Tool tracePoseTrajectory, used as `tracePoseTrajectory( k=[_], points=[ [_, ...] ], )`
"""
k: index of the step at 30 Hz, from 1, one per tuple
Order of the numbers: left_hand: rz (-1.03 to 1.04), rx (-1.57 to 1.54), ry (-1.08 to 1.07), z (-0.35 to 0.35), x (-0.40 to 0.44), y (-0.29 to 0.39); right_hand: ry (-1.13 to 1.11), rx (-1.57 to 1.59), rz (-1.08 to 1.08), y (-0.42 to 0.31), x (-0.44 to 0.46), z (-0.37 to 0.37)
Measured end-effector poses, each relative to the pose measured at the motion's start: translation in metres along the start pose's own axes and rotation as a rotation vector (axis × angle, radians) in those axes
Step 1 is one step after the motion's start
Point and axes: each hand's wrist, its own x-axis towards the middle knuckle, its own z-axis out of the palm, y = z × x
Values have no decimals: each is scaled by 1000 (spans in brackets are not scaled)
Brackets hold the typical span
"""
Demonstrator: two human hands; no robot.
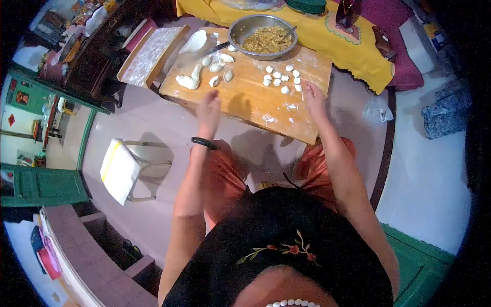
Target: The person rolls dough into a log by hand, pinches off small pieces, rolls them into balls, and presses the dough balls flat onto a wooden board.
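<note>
My left hand (208,111), with a dark bangle on the wrist, is raised at the near left edge of the wooden board (250,102). Motion smears its fingers. Over the board's right side my right hand (314,98) has its fingers stretched out, beside several small white dough pieces (285,90). Nothing shows in it. Several filled dumplings (217,67) sit at the board's left, near a long lump of dough (189,81) and another dough lump (194,42). A knife handle (219,48) lies between them and the bowl.
A metal bowl (236,42) of chopped filling with a spoon stands on the board's far side. A floured wooden tray (153,53) is at the left. Behind are a yellow cloth (307,25) and a purple seat. A stool with a white cover (120,171) stands left on the floor.
</note>
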Motion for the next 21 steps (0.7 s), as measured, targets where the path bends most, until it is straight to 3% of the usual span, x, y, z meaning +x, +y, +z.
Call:
tracePoseTrajectory(
  k=[5, 11, 15, 17, 18, 20, 21],
  points=[
    [16, -55, -217, 52, -63, 42, 8, 4, 1, 26, 2, -36],
    [31, -137, -270, 110, -61, 29, -172, -35, -9, 9, -6, -42],
    [14, -57, -244, 137, -50, 16, -313, -70, -1, -19, -1, 7],
    [115, 90, -219, 141, -38, 23, -409, -66, -65, -32, 18, 46],
    [167, 39, -222, 147, -32, 15, -487, -89, -69, -87, 22, 55],
    [98, 111, -283, 140, -19, 47, -595, -67, -245, -138, 48, 97],
    [183, 93, -244, 146, -15, 39, -647, -52, -333, -156, 65, 124]
  ],
)
